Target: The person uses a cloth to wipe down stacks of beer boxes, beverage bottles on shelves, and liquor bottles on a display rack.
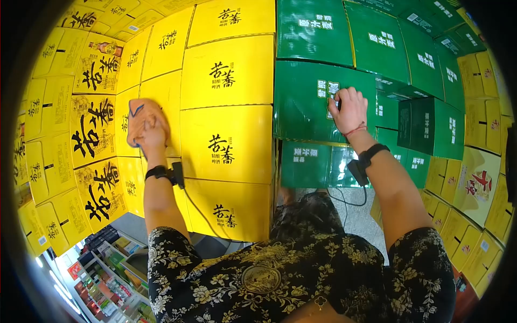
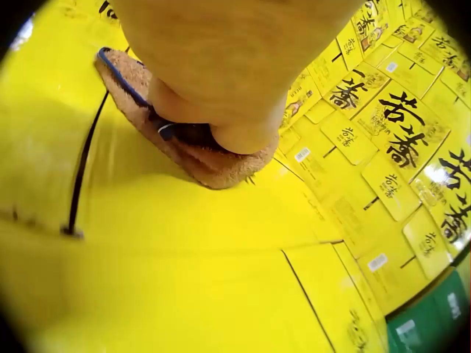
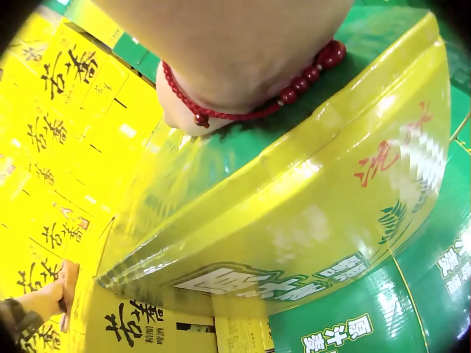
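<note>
- Presses down with the left hand (image 1: 151, 135) on a fuzzy brown cloth (image 1: 141, 114) edged in blue, at about ten o'clock from the middle of the head view, with the fingers laid out over it rather than closed.
- Lies with that cloth on the yellow cartons (image 1: 164, 89), in contact with their printed tops.
- Rests at about two o'clock with the right hand (image 1: 353, 110) on a green carton (image 1: 307, 99), over its white lettering, with the fingers narrow and curled inward; cannot tell from the right wrist view what is under them.
- Wears a red bracelet (image 3: 254, 114) on the right wrist, and a dark strap (image 1: 371, 155) farther up the forearm; wears another dark strap (image 1: 160, 172) on the left wrist.
- Stacks up as more yellow cartons (image 1: 94, 126) with large black characters toward nine o'clock, and as others (image 1: 476, 188) toward three o'clock.
- Fills seven o'clock to eight o'clock with shelves of goods (image 1: 116, 269), and six o'clock with a black floral shirt (image 1: 258, 280).
</note>
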The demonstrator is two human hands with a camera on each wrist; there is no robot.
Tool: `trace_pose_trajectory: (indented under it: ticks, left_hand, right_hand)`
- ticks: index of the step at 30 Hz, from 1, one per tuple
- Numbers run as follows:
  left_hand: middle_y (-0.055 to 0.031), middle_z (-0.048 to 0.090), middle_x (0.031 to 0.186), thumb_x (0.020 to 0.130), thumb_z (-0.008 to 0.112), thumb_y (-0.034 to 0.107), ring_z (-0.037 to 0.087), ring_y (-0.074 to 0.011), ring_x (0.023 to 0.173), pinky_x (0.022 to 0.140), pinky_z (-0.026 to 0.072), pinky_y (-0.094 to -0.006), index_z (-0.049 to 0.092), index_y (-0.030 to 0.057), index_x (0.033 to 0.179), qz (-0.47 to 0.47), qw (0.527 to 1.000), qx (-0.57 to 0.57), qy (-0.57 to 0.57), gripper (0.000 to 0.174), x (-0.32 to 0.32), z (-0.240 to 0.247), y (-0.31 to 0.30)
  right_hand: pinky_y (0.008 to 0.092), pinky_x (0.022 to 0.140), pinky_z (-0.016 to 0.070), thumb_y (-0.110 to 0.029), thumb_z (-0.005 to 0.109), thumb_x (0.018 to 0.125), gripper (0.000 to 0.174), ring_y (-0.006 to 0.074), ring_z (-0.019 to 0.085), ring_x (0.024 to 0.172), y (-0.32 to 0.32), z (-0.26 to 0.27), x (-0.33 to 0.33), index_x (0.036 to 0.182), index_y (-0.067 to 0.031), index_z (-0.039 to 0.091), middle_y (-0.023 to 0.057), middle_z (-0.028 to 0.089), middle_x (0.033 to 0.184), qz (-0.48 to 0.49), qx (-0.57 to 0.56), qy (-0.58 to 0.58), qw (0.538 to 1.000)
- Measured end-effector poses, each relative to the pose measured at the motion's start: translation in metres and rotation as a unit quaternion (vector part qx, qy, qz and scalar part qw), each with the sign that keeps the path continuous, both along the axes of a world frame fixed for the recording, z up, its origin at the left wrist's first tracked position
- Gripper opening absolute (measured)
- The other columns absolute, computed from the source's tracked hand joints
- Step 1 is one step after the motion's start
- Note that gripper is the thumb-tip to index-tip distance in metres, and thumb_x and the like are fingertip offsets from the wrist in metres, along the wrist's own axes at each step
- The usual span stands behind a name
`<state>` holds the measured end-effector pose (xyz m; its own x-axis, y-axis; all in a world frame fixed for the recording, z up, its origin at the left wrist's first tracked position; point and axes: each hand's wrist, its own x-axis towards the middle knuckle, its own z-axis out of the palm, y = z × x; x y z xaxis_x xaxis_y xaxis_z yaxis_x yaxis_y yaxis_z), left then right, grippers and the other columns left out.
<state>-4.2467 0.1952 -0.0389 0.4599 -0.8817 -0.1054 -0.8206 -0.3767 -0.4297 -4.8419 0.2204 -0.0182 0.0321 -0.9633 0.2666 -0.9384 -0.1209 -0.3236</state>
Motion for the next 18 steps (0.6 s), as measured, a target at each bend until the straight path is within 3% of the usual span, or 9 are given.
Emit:
trace_pose_trajectory:
  ticks: [1, 2, 4, 5, 7, 9, 13, 15, 18]
  left_hand:
    - [-0.0035, 0.033, 0.148, 0.095, 0.032, 0.036, 0.04, -0.0393, 0.125, 0.101, 0.0194, -0.0673, 0.045, 0.0296, 0.135, -0.055, 0.998, -0.02, -0.033, 0.043, -0.019, -0.002, 0.001]
    - [-0.0062, 0.041, 0.143, 0.095, 0.031, 0.038, 0.044, -0.0393, 0.121, 0.098, 0.021, -0.069, 0.047, 0.0297, 0.134, -0.138, 0.988, -0.033, -0.054, 0.042, -0.038, -0.006, -0.002]
    - [-0.0193, 0.052, 0.127, 0.089, 0.049, 0.037, 0.048, -0.0422, 0.113, 0.1, 0.032, -0.0556, 0.051, 0.0081, 0.128, -0.235, 0.925, -0.258, 0.15, 0.048, -0.099, -0.017, -0.007]
    - [-0.0212, 0.055, 0.12, 0.082, 0.063, 0.03, 0.049, -0.0423, 0.111, 0.099, 0.036, -0.0492, 0.052, -0.0001, 0.124, -0.289, 0.886, -0.314, 0.184, 0.053, -0.136, -0.024, -0.008]
    - [-0.0203, 0.054, 0.119, 0.076, 0.07, 0.023, 0.048, -0.0416, 0.111, 0.099, 0.0359, -0.0504, 0.053, 0.006, 0.126, -0.384, 0.833, -0.275, 0.288, 0.055, -0.209, -0.01, 0.002]
    - [-0.0192, 0.053, 0.119, 0.074, 0.072, 0.016, 0.046, -0.0413, 0.113, 0.1, 0.0354, -0.0497, 0.051, 0.0128, 0.128, -0.37, 0.815, -0.256, 0.365, 0.058, -0.274, 0.009, 0.035]
    - [-0.0179, 0.052, 0.121, 0.075, 0.072, 0.015, 0.045, -0.0407, 0.115, 0.1, 0.0351, -0.0486, 0.052, 0.0171, 0.128, -0.34, 0.83, -0.24, 0.371, 0.056, -0.332, 0.032, 0.092]
    - [-0.0169, 0.053, 0.121, 0.076, 0.071, 0.014, 0.046, -0.039, 0.115, 0.101, 0.0348, -0.0469, 0.052, 0.0156, 0.128, -0.27, 0.837, -0.235, 0.413, 0.055, -0.325, 0.028, 0.114]
    - [-0.021, 0.053, 0.124, 0.081, 0.065, 0.019, 0.048, -0.0371, 0.115, 0.1, 0.0369, -0.044, 0.05, -0.0007, 0.126, -0.329, 0.882, -0.231, 0.247, 0.052, -0.25, -0.011, 0.16]
  right_hand:
    - [0.0409, 0.076, 0.0372, -0.028, 0.066, 0.079, 0.017, 0.027, 0.051, 0.086, 0.001, -0.001, -0.001, 0.081, -0.0147, 0.055, 0.0052, 0.052, 0.087, 0.0, 0.003, -0.003, 1.0]
    - [0.0409, 0.076, 0.0373, -0.028, 0.066, 0.079, 0.017, 0.0269, 0.051, 0.086, 0.001, -0.001, 0.0, 0.082, -0.0147, 0.055, 0.0052, 0.052, 0.087, -0.003, 0.006, -0.002, 1.0]
    - [0.0411, 0.076, 0.0374, -0.029, 0.065, 0.08, 0.018, 0.0266, 0.051, 0.086, 0.001, 0.001, 0.0, 0.082, -0.0147, 0.056, 0.0051, 0.052, 0.087, -0.005, 0.006, 0.0, 1.0]
    - [0.0411, 0.076, 0.0374, -0.029, 0.065, 0.08, 0.018, 0.0266, 0.051, 0.086, 0.003, 0.0, -0.001, 0.082, -0.0147, 0.056, 0.0051, 0.052, 0.087, -0.002, 0.007, -0.002, 1.0]
    - [0.0415, 0.076, 0.0377, -0.03, 0.064, 0.08, 0.018, 0.0264, 0.051, 0.087, 0.002, -0.002, -0.001, 0.082, -0.0147, 0.056, 0.005, 0.052, 0.087, -0.008, 0.003, 0.01, 1.0]
    - [0.0419, 0.076, 0.0381, -0.031, 0.064, 0.08, 0.018, 0.0262, 0.052, 0.087, 0.003, -0.004, -0.002, 0.082, -0.0149, 0.056, 0.0048, 0.052, 0.087, -0.002, 0.007, 0.009, 1.0]
    - [0.0426, 0.076, 0.0394, -0.032, 0.064, 0.08, 0.018, 0.0262, 0.053, 0.088, 0.003, -0.005, -0.005, 0.082, -0.0157, 0.058, 0.0044, 0.053, 0.088, -0.002, 0.0, 0.001, 1.0]
    - [0.0435, 0.076, 0.0406, -0.033, 0.064, 0.08, 0.018, 0.0263, 0.054, 0.088, 0.004, -0.009, -0.008, 0.082, -0.0159, 0.059, 0.0044, 0.055, 0.088, -0.004, -0.007, -0.015, 1.0]
    - [0.0444, 0.076, 0.0416, -0.033, 0.065, 0.078, 0.018, 0.0266, 0.055, 0.088, 0.013, -0.013, -0.017, 0.081, -0.0164, 0.06, 0.005, 0.056, 0.088, 0.013, 0.0, -0.057, 0.998]
